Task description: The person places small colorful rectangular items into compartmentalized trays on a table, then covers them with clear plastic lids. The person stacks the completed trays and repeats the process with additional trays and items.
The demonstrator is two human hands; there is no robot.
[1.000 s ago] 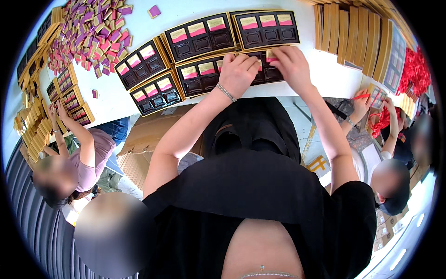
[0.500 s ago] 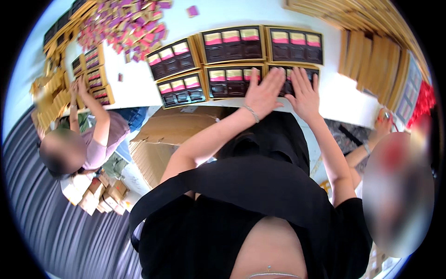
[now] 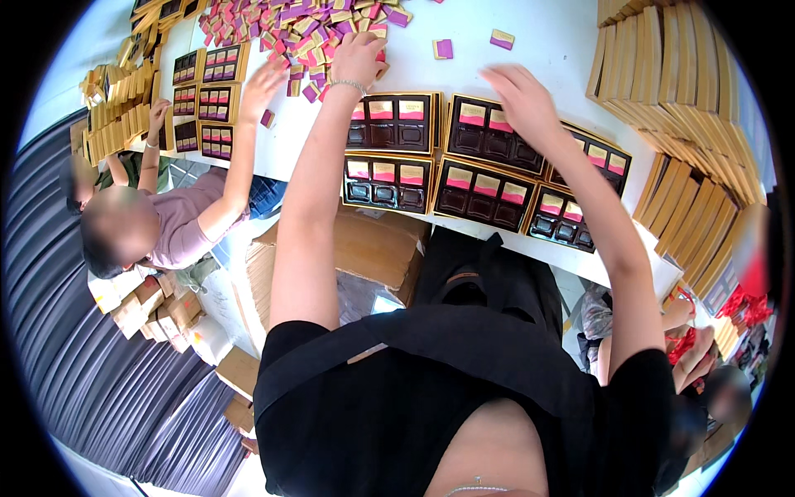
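Note:
My left hand (image 3: pixel 358 62) reaches to the near right edge of a heap of small flat rectangular wrapped pieces (image 3: pixel 310 37), gold with pink or purple. Its fingers are curled down on pieces at the edge, partly hiding them. Over the back row of gold-edged boxes hangs my right hand (image 3: pixel 526 103), slightly blurred, fingers stretched leftward and holding nothing. Below it lies a box with a dark compartment tray (image 3: pixel 489 141). In front stand more such boxes, like the front middle box (image 3: pixel 484 192). Gold-and-pink pieces fill their far compartments; the near compartments show bare dark plastic.
Two loose purple-and-gold pieces, one here (image 3: pixel 502 38), lie on the white table (image 3: pixel 551 62). Stacked gold box parts (image 3: pixel 662 62) line the right side. A co-worker's hand (image 3: pixel 265 87) reaches toward the heap's left side. Below the table edge stands a cardboard carton (image 3: pixel 377 248).
Both hands have left the front boxes: the left went far left to the heap, the right lifted up over the back row. The view has shifted left, and the co-worker's arm now reaches toward the heap.

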